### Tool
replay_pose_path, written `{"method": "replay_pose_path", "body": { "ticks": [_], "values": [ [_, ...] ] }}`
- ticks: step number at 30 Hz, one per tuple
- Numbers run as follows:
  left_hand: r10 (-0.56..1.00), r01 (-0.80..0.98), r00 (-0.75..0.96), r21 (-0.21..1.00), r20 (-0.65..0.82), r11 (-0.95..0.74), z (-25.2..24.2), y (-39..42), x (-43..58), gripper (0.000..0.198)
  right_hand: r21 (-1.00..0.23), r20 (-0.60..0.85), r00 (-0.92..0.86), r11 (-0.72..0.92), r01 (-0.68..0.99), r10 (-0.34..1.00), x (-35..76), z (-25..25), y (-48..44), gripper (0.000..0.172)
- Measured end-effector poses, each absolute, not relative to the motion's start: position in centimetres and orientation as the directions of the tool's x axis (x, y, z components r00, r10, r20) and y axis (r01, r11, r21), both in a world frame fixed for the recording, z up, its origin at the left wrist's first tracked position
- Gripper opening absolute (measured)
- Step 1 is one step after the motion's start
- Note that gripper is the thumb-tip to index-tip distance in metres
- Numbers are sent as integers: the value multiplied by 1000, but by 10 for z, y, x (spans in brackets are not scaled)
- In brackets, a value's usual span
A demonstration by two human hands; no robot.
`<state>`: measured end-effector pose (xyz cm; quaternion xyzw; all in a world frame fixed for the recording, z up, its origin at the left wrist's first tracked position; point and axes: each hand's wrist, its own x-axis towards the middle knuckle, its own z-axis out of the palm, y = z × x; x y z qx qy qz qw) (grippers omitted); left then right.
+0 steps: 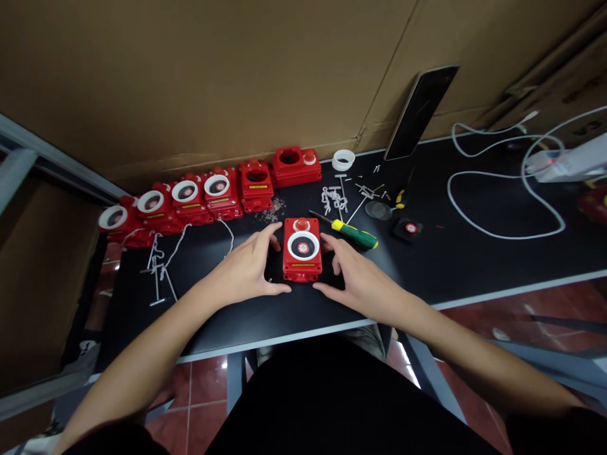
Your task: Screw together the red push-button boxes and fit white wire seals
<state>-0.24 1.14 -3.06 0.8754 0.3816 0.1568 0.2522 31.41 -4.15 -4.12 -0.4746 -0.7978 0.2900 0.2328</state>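
A red box-shaped unit (302, 249) with a white-ringed round window and a red button on top lies flat on the black table (474, 265), in front of me. My left hand (251, 268) cups its left side, thumb near the front corner and fingers reaching round the back. My right hand (358, 278) does the same on the right side. Both hands rest on the table with fingers curved and spread, touching or nearly touching the unit.
A row of several similar red units (190, 199) lines the back left against a cardboard wall. A green-yellow screwdriver (353, 232), loose screws and white parts (334, 199), a white ring (343, 159), a small black part (408, 228), a leaning dark slab (420, 114) and white cables (502, 189) lie to the right.
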Motion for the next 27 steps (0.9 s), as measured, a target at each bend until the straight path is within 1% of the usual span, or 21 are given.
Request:
{"method": "replay_pose_path", "body": {
  "ticks": [5, 7, 8, 9, 10, 11, 12, 13, 14, 15, 16, 18, 20, 23, 27],
  "values": [
    [733, 564, 679, 612, 40, -555, -28, 16, -16, 147, -696, 49, -507, 394, 600, 860, 312, -40, -32, 101],
    [737, 567, 675, 619, 29, -544, -30, 19, -20, 146, -694, 32, -531, 402, 597, 847, 324, -22, -24, 106],
    [738, 561, 674, 622, 40, -546, -31, 20, -22, 144, -689, 29, -541, 409, 598, 840, 333, -8, -17, 106],
    [735, 545, 675, 630, 60, -553, -33, 22, -23, 143, -682, 35, -550, 422, 597, 834, 344, 10, -9, 99],
    [730, 522, 678, 644, 85, -559, -35, 23, -24, 141, -646, 58, -562, 460, 609, 825, 356, 29, 0, 85],
    [727, 497, 678, 663, 106, -560, -36, 25, -24, 141, -586, 124, -537, 498, 639, 834, 368, 49, 12, 67],
    [726, 478, 678, 681, 114, -555, -38, 26, -24, 140, -521, 187, -471, 494, 696, 862, 379, 66, 25, 49],
    [728, 470, 677, 696, 111, -543, -39, 27, -23, 140, -459, 245, -400, 470, 754, 883, 388, 79, 39, 36],
    [731, 472, 676, 706, 95, -528, -40, 28, -23, 140, -404, 312, -320, 430, 807, 894, 397, 86, 54, 30],
    [735, 480, 674, 712, 74, -512, -42, 28, -22, 140, -360, 355, -265, 393, 847, 897, 404, 87, 69, 29],
    [738, 490, 673, 715, 54, -499, -43, 28, -22, 141, -323, 373, -226, 354, 878, 900, 409, 82, 84, 30],
    [743, 499, 668, 720, 35, -483, -46, 28, -21, 141, -312, 334, -222, 330, 891, 916, 419, 59, 110, 31],
    [749, 486, 661, 734, 46, -474, -50, 28, -20, 138, -321, 248, -281, 352, 879, 927, 426, 29, 129, 33],
    [752, 450, 653, 752, 91, -482, -56, 28, -18, 133, -323, 191, -335, 381, 866, 923, 433, -8, 144, 27],
    [751, 427, 643, 743, 151, -515, -59, 26, -15, 130, -307, 165, -399, 432, 848, 902, 435, -28, 151, 24]
  ]
}}
